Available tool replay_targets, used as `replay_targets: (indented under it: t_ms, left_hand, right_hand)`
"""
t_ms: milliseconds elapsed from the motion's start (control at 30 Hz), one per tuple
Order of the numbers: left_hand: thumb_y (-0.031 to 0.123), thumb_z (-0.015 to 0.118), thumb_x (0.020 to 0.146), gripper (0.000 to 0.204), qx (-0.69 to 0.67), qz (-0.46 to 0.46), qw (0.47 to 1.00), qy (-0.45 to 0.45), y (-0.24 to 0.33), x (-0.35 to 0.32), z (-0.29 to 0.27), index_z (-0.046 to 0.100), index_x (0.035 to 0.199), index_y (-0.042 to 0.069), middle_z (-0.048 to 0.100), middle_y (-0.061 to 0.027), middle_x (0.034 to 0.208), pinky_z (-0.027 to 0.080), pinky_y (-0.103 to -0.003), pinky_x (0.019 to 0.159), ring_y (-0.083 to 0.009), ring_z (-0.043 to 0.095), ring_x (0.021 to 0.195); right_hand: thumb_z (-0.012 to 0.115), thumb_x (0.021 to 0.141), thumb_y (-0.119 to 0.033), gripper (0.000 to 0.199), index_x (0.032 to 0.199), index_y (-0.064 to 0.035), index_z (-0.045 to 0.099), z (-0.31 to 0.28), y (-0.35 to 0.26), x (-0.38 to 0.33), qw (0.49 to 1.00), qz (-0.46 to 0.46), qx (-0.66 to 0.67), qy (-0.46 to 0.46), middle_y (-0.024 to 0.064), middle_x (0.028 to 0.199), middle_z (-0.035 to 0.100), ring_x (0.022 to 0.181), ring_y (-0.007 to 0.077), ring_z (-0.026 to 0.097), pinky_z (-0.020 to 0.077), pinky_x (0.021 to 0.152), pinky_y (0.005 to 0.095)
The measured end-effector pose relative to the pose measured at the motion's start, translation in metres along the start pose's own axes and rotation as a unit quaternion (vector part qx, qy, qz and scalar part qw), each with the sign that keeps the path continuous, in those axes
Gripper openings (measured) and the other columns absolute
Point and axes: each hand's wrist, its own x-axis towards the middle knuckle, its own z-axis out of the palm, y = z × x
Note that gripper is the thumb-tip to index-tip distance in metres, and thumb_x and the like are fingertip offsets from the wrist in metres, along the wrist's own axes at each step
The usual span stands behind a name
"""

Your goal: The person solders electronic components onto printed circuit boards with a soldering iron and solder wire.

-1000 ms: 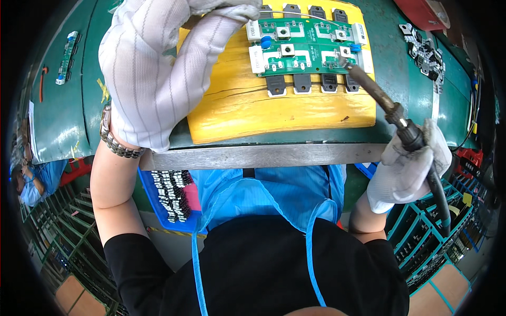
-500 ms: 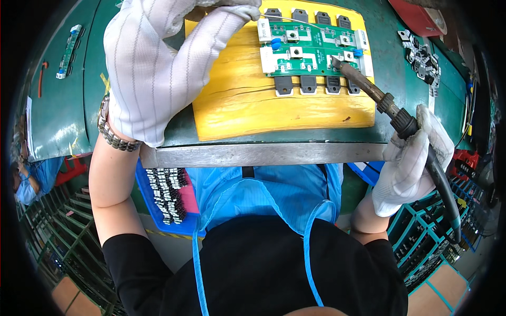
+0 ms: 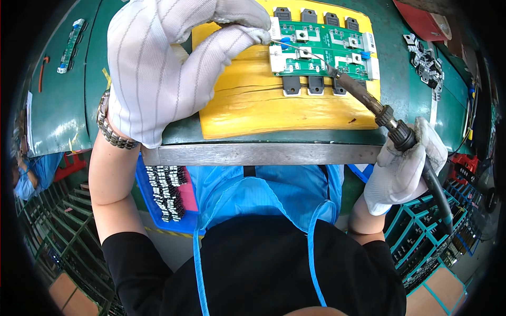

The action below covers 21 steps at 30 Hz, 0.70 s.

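A green circuit board (image 3: 321, 45) with black flat components along both long edges lies on a yellow block (image 3: 253, 113). My right hand (image 3: 403, 168), in a white glove, is closed round a soldering iron (image 3: 363, 97). The iron's tip rests at or just over the board's lower middle. Pinched in the gloved fingertips of my left hand (image 3: 184, 58) is a thin solder wire (image 3: 300, 48), which crosses the board toward the iron's tip. Blue round parts and white blocks sit near the board's two ends.
Another board (image 3: 71, 46) and a red-handled tool (image 3: 43, 73) lie on the green bench at the left. A heap of metal parts (image 3: 426, 62) sits at the right. Below the bench's metal edge (image 3: 263, 154) is a blue bin (image 3: 182, 225) with several small parts.
The iron's tip has moved left and slightly down across the board. The solder wire now angles down to the tip. Board and block appear slightly further right.
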Motion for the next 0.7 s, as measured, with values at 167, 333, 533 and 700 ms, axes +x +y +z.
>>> replay_targets:
  t_ms: [167, 333, 533, 700]
  left_hand:
    - [0.021, 0.076, 0.079, 0.019, -0.027, 0.001, 0.998, -0.058, -0.004, -0.002, 0.0, 0.079, 0.094, 0.01, 0.073, -0.007, 0.087, 0.051, -0.036, 0.072, -0.027, 0.068, 0.077]
    - [0.023, 0.078, 0.079, 0.019, 0.027, 0.027, 0.997, -0.072, 0.011, 0.004, -0.001, 0.079, 0.095, 0.013, 0.074, -0.0061, 0.088, 0.052, -0.036, 0.074, -0.0272, 0.068, 0.078]
    - [0.022, 0.081, 0.078, 0.024, -0.02, 0.043, 0.995, -0.086, -0.003, 0.001, 0.002, 0.078, 0.101, 0.015, 0.074, -0.0038, 0.093, 0.052, -0.035, 0.074, -0.0258, 0.068, 0.081]
    - [0.014, 0.082, 0.077, 0.023, -0.001, 0.04, 0.995, -0.086, 0.01, 0.001, 0.002, 0.078, 0.1, 0.013, 0.075, -0.004, 0.096, 0.053, -0.035, 0.075, -0.0249, 0.068, 0.083]
  right_hand:
    - [0.062, 0.089, -0.012, 0.022, 0.104, 0.0029, 0.062, 0.002, 0.0, 0.0, 1.0, 0.001, -0.018, -0.018, 0.0192, 0.108, 0.066, 0.099, 0.0245, 0.065, 0.0528, 0.091, 0.037]
    - [0.064, 0.09, -0.015, 0.022, 0.104, 0.0024, 0.064, 0.003, -0.003, 0.0, 0.999, -0.004, -0.045, -0.024, 0.0181, 0.107, 0.067, 0.101, 0.025, 0.065, 0.0529, 0.092, 0.0373]
    - [0.066, 0.092, -0.016, 0.022, 0.104, 0.0022, 0.063, 0.003, -0.003, -0.001, 1.0, 0.024, -0.001, -0.015, 0.0188, 0.108, 0.067, 0.102, 0.0249, 0.065, 0.0527, 0.093, 0.0372]
    - [0.065, 0.092, -0.015, 0.021, 0.104, 0.0022, 0.063, 0.005, -0.002, -0.001, 0.999, 0.029, 0.013, -0.013, 0.0192, 0.109, 0.067, 0.102, 0.0249, 0.066, 0.0528, 0.094, 0.0381]
